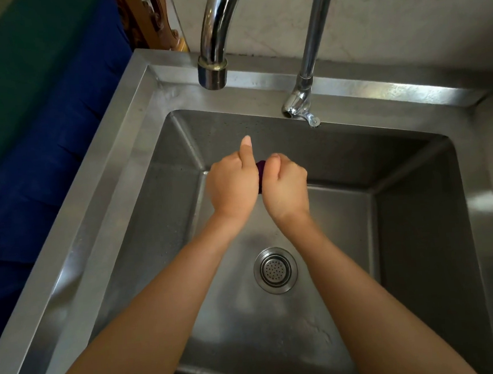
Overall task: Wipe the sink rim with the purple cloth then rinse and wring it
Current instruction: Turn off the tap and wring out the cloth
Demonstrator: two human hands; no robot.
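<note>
No writing or brand shows anywhere. At far left lie green fabric [9, 72] and blue fabric [48, 161], beside the steel sink [113, 156]. Its rim runs around a deep basin that holds only a round strainer [275, 270] in the floor. The left hand [232, 185] hangs over the basin's far side, its grip closed on the cloth [260, 168] with the thumb sticking up. The cloth, dark purple, shows only as a sliver squeezed between the two fists. The right hand [285, 183] touches the left, its grip also closed on the cloth. Above, a thick curved spout [213, 71] ends over the rim's back edge; no water runs. To its right a thinner tap [300, 103] stands on the back rim.
</note>
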